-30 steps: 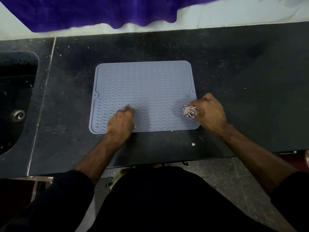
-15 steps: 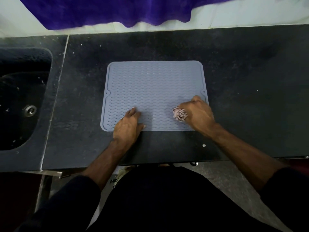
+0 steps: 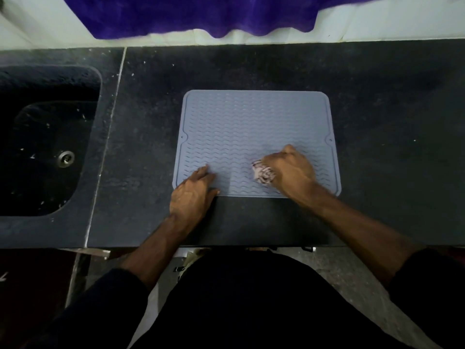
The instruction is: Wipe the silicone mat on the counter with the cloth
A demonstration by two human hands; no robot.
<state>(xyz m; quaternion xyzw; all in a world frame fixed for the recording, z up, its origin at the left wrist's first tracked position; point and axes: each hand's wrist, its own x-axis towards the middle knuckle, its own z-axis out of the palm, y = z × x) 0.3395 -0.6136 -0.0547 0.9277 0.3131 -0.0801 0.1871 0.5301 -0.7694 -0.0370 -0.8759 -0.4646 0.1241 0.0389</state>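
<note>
Mat: the grey-blue mat (image 3: 254,127) lies flat on the dark worktop (image 3: 390,109), its near edge just short of the worktop's front edge.
Cloth: a small bunched cloth (image 3: 261,173) with dark stripes sits on the mat's near right part, pressed down under your fist.
Right hand: your right hand (image 3: 292,170) has its fingers curled shut around the cloth, knuckles up, over the mat.
Left hand: your left hand (image 3: 192,191) lies flat, fingers spread and gripping nothing, fingertips on the mat's near left corner and palm on the worktop, pinning the mat.
Change: a second ago the cloth was at the mat's right edge; now it is well inside, nearer the middle, so you are dragging it leftward along the near strip. Your left hand has kept its hold.
Meaning: I judge the wipe under way, with only the near band covered; the far half looks untouched.
Around: a sink (image 3: 50,137) with a metal drain (image 3: 66,158) lies to the left; purple fabric (image 3: 201,16) hangs along the back wall.
Writing: none readable on the mat or cloth.
</note>
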